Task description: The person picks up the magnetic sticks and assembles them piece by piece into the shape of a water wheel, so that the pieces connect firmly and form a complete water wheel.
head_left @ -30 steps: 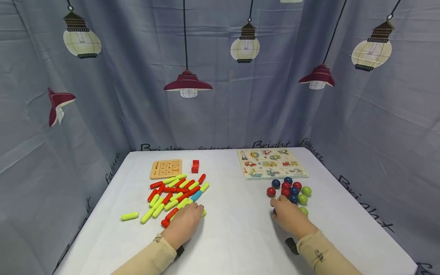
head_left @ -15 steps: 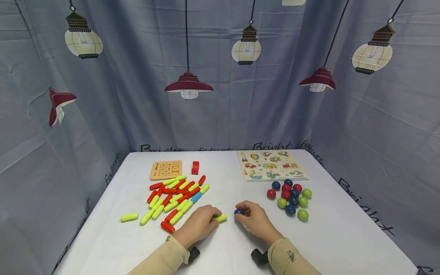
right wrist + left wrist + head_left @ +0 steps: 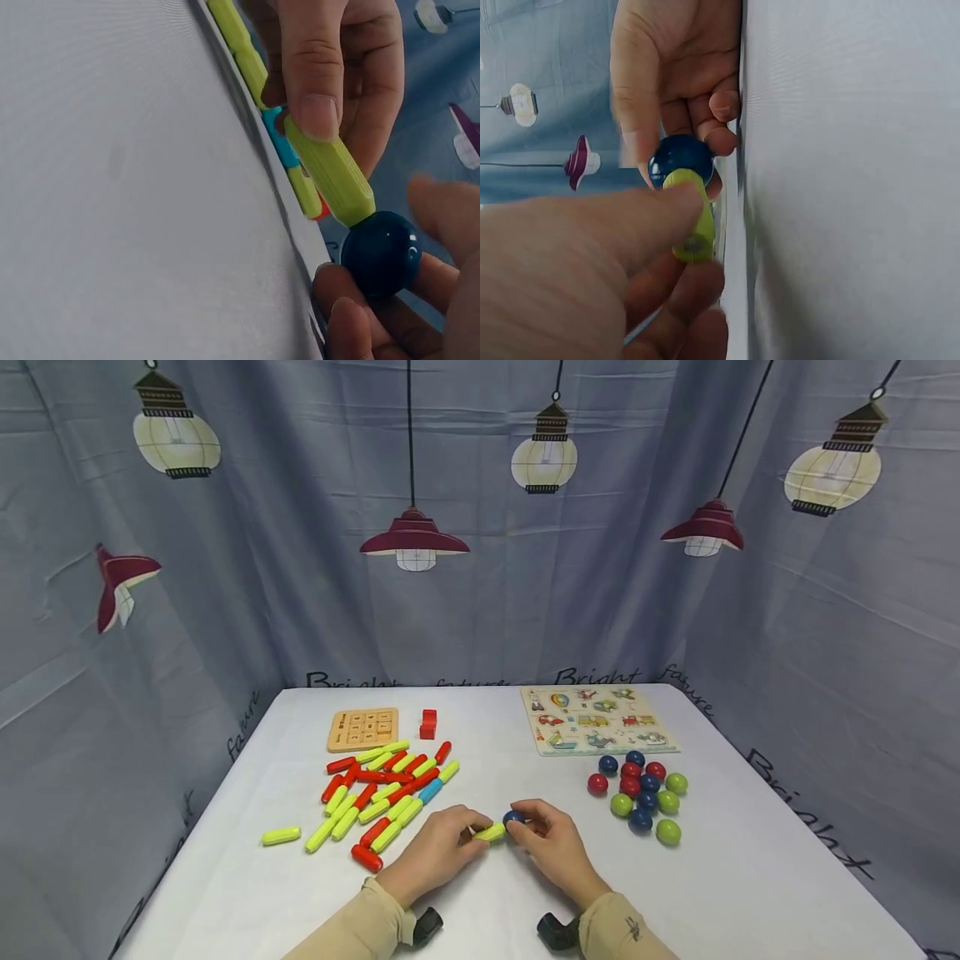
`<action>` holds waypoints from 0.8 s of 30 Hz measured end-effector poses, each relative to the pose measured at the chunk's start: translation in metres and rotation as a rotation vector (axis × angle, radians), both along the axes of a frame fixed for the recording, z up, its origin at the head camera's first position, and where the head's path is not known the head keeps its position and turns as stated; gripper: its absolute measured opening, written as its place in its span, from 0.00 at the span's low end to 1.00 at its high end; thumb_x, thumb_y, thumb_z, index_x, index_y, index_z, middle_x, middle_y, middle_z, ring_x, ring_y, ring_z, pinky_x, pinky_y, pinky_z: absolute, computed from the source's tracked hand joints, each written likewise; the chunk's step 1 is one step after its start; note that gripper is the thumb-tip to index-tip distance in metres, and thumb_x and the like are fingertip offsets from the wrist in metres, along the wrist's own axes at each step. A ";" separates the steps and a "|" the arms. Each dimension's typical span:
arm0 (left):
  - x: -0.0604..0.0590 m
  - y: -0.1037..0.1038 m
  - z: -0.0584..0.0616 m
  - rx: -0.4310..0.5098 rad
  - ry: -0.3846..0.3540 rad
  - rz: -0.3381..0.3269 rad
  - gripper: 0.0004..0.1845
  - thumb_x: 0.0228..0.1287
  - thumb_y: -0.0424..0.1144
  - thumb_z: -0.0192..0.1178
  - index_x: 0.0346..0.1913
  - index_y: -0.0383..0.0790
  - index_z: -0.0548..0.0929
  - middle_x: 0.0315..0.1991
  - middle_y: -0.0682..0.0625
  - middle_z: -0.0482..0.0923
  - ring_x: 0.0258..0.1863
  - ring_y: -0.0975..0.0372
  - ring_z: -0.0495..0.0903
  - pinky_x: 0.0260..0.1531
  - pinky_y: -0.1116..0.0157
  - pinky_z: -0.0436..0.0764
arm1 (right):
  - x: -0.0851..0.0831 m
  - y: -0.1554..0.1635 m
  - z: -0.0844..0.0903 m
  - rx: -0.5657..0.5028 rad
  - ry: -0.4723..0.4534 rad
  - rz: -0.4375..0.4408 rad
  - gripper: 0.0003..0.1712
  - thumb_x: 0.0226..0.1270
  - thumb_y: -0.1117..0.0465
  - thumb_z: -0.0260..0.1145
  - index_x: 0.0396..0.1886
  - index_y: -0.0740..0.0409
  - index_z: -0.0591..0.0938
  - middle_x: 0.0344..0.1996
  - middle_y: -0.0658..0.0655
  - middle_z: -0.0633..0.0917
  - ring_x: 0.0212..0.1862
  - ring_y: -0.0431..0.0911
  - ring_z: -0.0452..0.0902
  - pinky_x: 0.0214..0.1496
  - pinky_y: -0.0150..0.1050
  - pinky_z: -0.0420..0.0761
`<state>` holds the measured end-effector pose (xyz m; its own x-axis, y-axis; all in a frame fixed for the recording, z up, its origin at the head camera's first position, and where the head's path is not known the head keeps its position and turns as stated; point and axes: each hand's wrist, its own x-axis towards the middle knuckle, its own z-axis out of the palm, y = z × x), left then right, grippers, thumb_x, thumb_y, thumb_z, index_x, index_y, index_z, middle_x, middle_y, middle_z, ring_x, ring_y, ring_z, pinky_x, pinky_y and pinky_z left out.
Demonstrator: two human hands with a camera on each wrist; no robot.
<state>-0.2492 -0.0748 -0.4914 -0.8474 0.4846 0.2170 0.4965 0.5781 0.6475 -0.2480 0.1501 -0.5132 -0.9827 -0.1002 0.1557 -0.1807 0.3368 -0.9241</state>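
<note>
Pinched between my left hand's (image 3: pixel 438 847) thumb and fingers was a yellow-green stick (image 3: pixel 328 170), held around its middle so the far end stayed free. My right hand (image 3: pixel 551 843) had its grip curled round a dark blue ball (image 3: pixel 380 254), fingertips cupping it from underneath. Stick end and ball were touching, just above the white counter (image 3: pixel 480 902), right in front of me.

Both looked like hard, light plastic, I'd say: the stick stiff enough for a mid-shaft pinch, the ball glossy and probably slippery, so cupping it felt safer than a two-finger pinch.

Further out, the pile of red and yellow-green sticks (image 3: pixel 382 789) lay to my left, the other balls (image 3: pixel 641 793) clustered to my right. Beyond those sat a wooden number board (image 3: pixel 362 729), a red block (image 3: pixel 427 723) and a picture puzzle (image 3: pixel 596 720).
</note>
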 end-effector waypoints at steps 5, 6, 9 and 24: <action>0.001 -0.005 0.006 -0.139 0.120 0.135 0.20 0.68 0.57 0.67 0.53 0.49 0.87 0.43 0.57 0.84 0.38 0.68 0.81 0.38 0.67 0.81 | 0.000 0.001 0.002 0.003 0.008 -0.032 0.18 0.64 0.57 0.76 0.51 0.58 0.86 0.41 0.53 0.86 0.32 0.41 0.78 0.31 0.31 0.79; 0.001 -0.008 0.008 -0.185 0.159 0.216 0.21 0.66 0.58 0.68 0.53 0.48 0.87 0.42 0.55 0.84 0.37 0.66 0.80 0.35 0.66 0.80 | 0.001 0.001 0.002 0.006 0.004 -0.035 0.18 0.64 0.57 0.76 0.51 0.57 0.86 0.40 0.52 0.86 0.32 0.41 0.78 0.31 0.31 0.79; 0.001 -0.020 0.011 -0.307 0.228 0.467 0.21 0.61 0.52 0.74 0.52 0.44 0.86 0.40 0.49 0.80 0.35 0.57 0.78 0.31 0.60 0.81 | 0.001 0.003 0.000 0.027 -0.002 -0.056 0.16 0.66 0.57 0.75 0.51 0.52 0.87 0.41 0.50 0.86 0.35 0.42 0.78 0.33 0.31 0.80; -0.005 -0.041 0.007 -0.366 0.214 0.536 0.13 0.63 0.34 0.72 0.45 0.29 0.84 0.37 0.39 0.77 0.28 0.54 0.79 0.31 0.55 0.86 | 0.000 0.001 -0.001 0.067 -0.003 -0.060 0.20 0.63 0.63 0.77 0.54 0.52 0.85 0.41 0.48 0.86 0.39 0.42 0.79 0.37 0.30 0.80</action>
<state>-0.2544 -0.1161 -0.4843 -0.9475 0.0842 0.3085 0.1760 0.9427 0.2833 -0.2481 0.1512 -0.5141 -0.9877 -0.0508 0.1477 -0.1555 0.4076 -0.8998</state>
